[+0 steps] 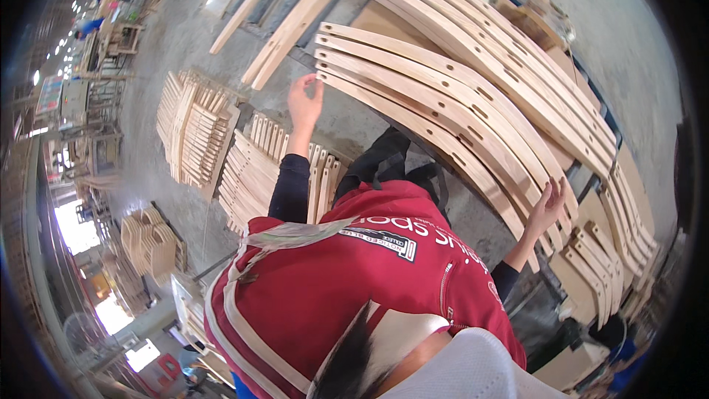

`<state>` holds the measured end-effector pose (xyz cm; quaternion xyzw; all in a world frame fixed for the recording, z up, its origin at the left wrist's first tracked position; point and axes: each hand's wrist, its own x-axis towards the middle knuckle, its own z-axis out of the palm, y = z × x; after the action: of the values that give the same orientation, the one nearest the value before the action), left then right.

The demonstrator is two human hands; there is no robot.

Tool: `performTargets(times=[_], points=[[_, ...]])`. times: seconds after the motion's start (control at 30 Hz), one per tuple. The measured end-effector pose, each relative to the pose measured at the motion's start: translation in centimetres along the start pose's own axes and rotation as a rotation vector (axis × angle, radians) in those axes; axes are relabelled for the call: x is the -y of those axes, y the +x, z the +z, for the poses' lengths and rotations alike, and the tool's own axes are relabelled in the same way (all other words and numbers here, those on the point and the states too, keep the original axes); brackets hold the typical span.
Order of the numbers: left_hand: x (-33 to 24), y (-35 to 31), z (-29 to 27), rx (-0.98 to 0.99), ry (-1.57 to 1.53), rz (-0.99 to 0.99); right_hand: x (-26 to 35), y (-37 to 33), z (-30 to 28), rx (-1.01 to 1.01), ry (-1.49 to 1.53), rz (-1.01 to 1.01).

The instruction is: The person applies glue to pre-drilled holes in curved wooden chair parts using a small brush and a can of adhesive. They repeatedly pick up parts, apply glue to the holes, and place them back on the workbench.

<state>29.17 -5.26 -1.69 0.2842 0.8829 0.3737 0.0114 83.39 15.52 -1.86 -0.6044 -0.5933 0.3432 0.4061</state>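
Several pale, curved wooden rails (443, 107) with drilled holes and slots lie side by side in front of me. My left hand (304, 107) is at the left end of the nearest rail (399, 112), its thumb and fingers closed about the tip. Over the right ends of the same group is my right hand (543, 213), fingers apart and touching the wood. Whether it bears any weight I cannot tell.
Beyond lies another row of long curved rails (487, 41). Straight wooden bars (303, 22) extend at the upper left. Stacks of slatted parts (193, 129) and shorter pieces (255, 170) stand left of me. More short curved parts (594, 270) are at the right.
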Motion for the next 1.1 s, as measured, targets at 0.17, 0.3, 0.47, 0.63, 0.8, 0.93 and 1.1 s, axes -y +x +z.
performTargets(times=[0.17,0.3,0.47,0.63,0.8,0.93,1.1], points=[[0.1,1.3,-0.2,-0.004,0.027,0.165,5.1,-2.0,2.6,0.107,-0.08,-0.167],[1.4,5.4,1.1,-0.012,-0.019,0.2,6.3,-5.3,2.5,0.061,-0.125,-0.131],[5.2,13.7,2.5,0.034,-0.015,0.156,8.4,-8.9,4.5,-0.045,-0.167,-0.028],[8.3,23.1,4.9,0.284,0.159,0.09,12.9,-11.2,9.4,-0.051,-0.205,-0.018],[10.3,27.3,9.0,0.451,0.375,0.09,16.2,-14.7,12.1,-0.049,-0.294,0.043],[11.1,28.6,11.5,0.364,0.471,0.193,16.2,-18.5,12.7,-0.141,-0.296,0.061],[13.2,29.2,12.2,0.407,0.498,0.124,18.0,-20.7,13.2,-0.153,-0.363,0.075]])
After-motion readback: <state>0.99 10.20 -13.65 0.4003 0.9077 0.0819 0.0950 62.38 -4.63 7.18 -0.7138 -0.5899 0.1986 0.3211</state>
